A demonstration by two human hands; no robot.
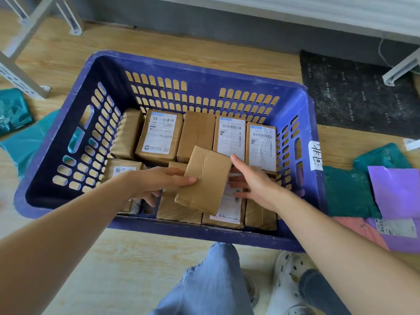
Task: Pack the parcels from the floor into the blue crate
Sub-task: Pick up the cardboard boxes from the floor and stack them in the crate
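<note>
The blue crate stands on the wooden floor and holds several brown taped boxes, some with white labels. Over the crate's near half a small brown box is held tilted between both hands. My left hand grips its left edge, thumb on top and fingers underneath. My right hand holds its right edge, thumb up along the side and fingers reaching below the box. More boxes lie under the hands, partly hidden.
Teal mailer bags lie on the floor at the left. At the right lie teal, purple and pink mailers. A dark mat sits behind the crate. White metal frame legs stand at the back left. My legs and shoe are below.
</note>
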